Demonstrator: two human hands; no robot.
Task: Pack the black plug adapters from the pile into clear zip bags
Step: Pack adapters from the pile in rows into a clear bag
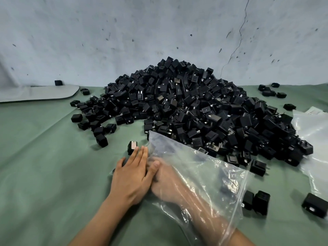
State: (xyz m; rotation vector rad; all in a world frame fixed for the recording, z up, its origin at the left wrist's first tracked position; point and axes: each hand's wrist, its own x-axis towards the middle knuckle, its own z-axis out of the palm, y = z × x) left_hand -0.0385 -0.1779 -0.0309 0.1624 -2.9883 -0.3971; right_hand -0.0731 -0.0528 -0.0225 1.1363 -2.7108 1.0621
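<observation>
Just in front of the pile [186, 107], our left hand [131, 176] lies flat on the zip bag [209, 174], right hand [166, 181] inside it, grip unreadable; packing looks barely started.

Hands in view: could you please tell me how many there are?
2. Left hand flat on the cloth, fingers touching a lone adapter; right hand inside the clear bag.

The person's left hand [132, 176] and right hand [166, 184] are bare, as are both forearms [99, 219].
</observation>
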